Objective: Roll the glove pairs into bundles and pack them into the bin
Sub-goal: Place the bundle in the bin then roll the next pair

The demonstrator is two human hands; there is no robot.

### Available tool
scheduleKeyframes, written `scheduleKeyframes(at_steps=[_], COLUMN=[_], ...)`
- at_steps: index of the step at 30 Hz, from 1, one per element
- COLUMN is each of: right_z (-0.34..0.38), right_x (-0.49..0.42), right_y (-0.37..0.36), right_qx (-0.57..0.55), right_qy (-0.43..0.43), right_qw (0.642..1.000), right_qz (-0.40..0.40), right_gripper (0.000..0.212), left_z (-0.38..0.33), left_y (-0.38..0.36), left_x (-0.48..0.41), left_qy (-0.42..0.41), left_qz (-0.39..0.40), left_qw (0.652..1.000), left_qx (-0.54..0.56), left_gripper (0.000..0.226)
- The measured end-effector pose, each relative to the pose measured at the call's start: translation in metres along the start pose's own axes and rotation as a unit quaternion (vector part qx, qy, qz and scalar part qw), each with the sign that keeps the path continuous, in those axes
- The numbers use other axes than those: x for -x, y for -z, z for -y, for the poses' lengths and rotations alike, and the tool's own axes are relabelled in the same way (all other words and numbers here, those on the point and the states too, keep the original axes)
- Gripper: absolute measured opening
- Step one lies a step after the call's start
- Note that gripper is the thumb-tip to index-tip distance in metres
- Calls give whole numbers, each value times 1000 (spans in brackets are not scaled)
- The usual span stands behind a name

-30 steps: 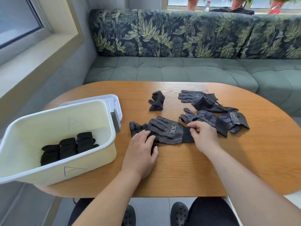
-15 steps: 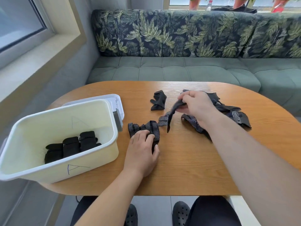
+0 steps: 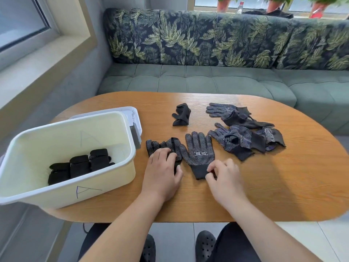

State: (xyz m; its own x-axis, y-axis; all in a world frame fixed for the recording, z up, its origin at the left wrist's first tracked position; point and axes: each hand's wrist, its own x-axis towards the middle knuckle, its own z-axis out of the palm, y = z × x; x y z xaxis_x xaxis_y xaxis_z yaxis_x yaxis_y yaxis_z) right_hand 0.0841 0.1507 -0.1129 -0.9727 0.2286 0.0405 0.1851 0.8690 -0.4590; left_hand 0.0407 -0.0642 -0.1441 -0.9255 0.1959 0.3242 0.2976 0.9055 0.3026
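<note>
The flat dotted glove [image 3: 199,152] lies just right of the bin [image 3: 113,186], fingers pointing away. The right hand [image 3: 224,178] pinches its cuff, likely squaring it for pairing. The left hand [image 3: 162,171], fingers straight, presses the crumpled mate [image 3: 160,145] nearer the bin, pinning it. 3 rolled bundles [image 3: 81,165] sit inside the bin. Farther right of the bin, loose gloves [image 3: 243,140] heap on the oval wooden table [image 3: 283,186], and a leaf-print sofa [image 3: 207,40] stands beyond.
</note>
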Motion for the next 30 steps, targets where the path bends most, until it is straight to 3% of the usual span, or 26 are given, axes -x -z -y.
scheduleKeyframes(at_steps=[3,6,13,22,26,30], right_z=[-2,-4,-11,-13,-14,-16], right_x=[4,4,19,14,15,16], right_y=[-3,-10,-19,-23,-23,-24], right_qx=[54,88,83,39,37,31], right_qy=[111,224,244,257,251,245], right_qw=[991,969,959,962,964,964], right_qz=[-59,-52,-119,-87,-84,-96], right_gripper=[32,40,28,33,34,32], left_z=[0,-1,-4,-1,8,9], left_y=[1,2,12,27,34,48], left_x=[1,2,5,27,48,57], left_qy=[-5,-18,-67,-131,-188,-188], left_qz=[-9,-20,-42,13,4,5], left_qw=[1000,1000,997,991,982,982], left_qx=[0,1,-11,21,30,24], left_gripper=[43,41,21,30,9,24])
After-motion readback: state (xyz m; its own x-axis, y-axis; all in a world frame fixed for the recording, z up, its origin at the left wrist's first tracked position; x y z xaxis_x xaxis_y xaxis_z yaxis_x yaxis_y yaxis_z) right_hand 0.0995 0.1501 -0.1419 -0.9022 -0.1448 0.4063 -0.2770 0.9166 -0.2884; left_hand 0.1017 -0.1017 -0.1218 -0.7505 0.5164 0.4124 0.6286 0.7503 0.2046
